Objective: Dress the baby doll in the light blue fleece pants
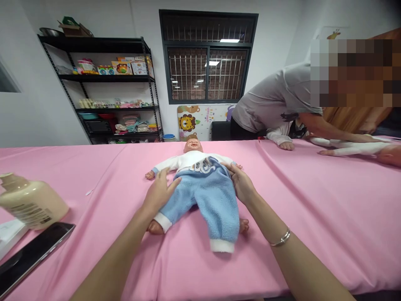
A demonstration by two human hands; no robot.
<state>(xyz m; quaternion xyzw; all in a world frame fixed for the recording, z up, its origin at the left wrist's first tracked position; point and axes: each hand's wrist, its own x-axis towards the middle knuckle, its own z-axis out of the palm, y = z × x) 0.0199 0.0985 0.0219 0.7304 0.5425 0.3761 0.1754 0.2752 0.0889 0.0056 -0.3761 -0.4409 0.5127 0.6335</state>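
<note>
A baby doll (193, 145) lies on its back on the pink-covered table, head away from me. It has a white long-sleeved top (189, 159) with blue cuffs and blue fleece trousers (217, 200) with white leg ends and a cartoon face at the waist. My left hand (161, 190) rests against the trousers' left side, fingers stretched and thumb apart. On the other side, my right hand (241, 182) has its fingers closed on the trousers' raised waist edge. One doll foot pokes out of the left leg end; the other shows beside the right trouser leg, outside its white end.
At left on the pink sheet (109, 188) are a cream pump bottle (34, 200), a white box (11, 234) and a phone (34, 255). Rightward, a person in a grey shirt (275, 92) bends over another doll (354, 147). Black shelves (103, 77) stand behind.
</note>
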